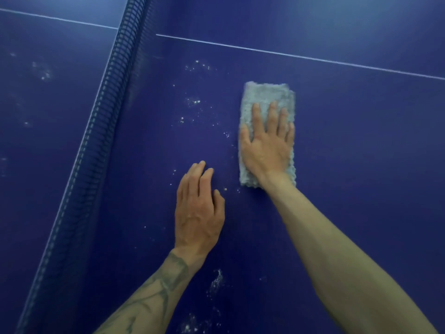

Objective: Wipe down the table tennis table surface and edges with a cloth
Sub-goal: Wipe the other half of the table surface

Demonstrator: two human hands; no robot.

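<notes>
A person is leaning over a dark blue table (361,165), seen from above. The right hand (267,143) is lying flat on a folded grey cloth (266,92), fingers spread and palm pressing down, not clamped around it. The cloth is sitting on the table to the right of the net (96,141), with its far end sticking out beyond the fingertips and its near end showing at the wrist. It looks soft, light and fluffy, likely to bunch or slide out unless it is held under an even, flat palm in the middle. The left hand (198,213) is resting open and empty on the table, just beside the cloth. White crumbs (192,102) are lying scattered between net and cloth, unwiped.
</notes>
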